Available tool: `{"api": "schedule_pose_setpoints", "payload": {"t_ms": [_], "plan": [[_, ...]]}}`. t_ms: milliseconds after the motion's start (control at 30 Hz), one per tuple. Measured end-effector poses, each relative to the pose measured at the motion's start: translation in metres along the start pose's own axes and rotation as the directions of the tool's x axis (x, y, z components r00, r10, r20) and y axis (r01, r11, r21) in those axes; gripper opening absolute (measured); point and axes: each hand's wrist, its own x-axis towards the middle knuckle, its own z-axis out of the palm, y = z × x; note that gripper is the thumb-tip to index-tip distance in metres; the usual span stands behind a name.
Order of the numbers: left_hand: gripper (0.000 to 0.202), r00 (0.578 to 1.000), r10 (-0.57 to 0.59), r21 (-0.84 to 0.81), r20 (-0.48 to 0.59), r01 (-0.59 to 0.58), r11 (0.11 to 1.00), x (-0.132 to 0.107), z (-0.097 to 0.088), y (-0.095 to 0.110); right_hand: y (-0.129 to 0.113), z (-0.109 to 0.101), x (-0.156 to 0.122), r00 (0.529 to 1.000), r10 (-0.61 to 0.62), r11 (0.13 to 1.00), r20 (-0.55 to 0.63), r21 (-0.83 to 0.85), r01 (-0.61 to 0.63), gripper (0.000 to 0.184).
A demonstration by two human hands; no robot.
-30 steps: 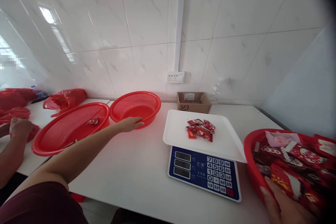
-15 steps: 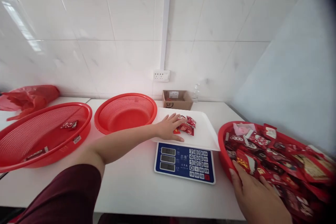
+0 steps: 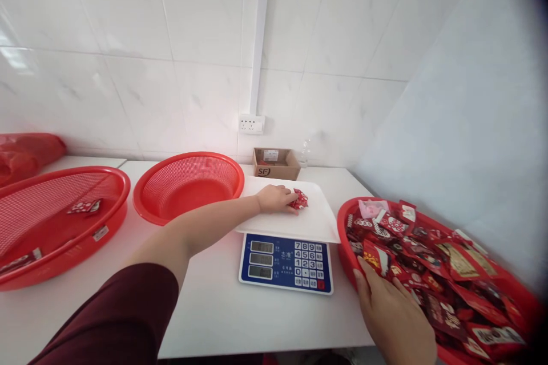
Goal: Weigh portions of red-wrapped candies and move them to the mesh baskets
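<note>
My left hand [image 3: 274, 198] reaches across to the white tray [image 3: 314, 222] of the electronic scale [image 3: 286, 259], its fingers curled round a bunch of small red sweet packets [image 3: 299, 200]. My right hand [image 3: 391, 313] lies with fingers stretched flat on the near rim of a red basket [image 3: 346, 245] heaped with several red wrapped packets [image 3: 432, 274]. The scale's blue keypad panel faces me.
A round red mesh basket [image 3: 188, 185] stands left of the scale. A larger red basket [image 3: 55, 217] with a few packets sits further left. A small cardboard box [image 3: 276, 163] and a wall socket [image 3: 252, 124] are at the back. Red plastic bags [image 3: 25, 151] lie far left.
My left hand moved from the round red basket's rim onto the scale tray and closed over the packets, gathering them. The view turned right and the other person's hand left it.
</note>
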Motion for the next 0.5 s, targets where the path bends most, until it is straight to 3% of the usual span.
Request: {"api": "schedule_pose_setpoints", "payload": {"t_ms": [267, 500], "plan": [[0.027, 0.949, -0.257, -0.094, -0.18, 0.244, 0.965, -0.019, -0.034, -0.024, 0.0, -0.003, 0.0, 1.0, -0.002, 1.0, 0.02, -0.009, 0.002, 0.047], [0.03, 0.833, -0.481, -0.144, -0.274, 0.459, 0.877, -0.087, -0.08, -0.067, -0.001, -0.004, 0.0, 1.0, 0.003, 0.999, 0.017, 0.039, -0.003, 0.048]]}}
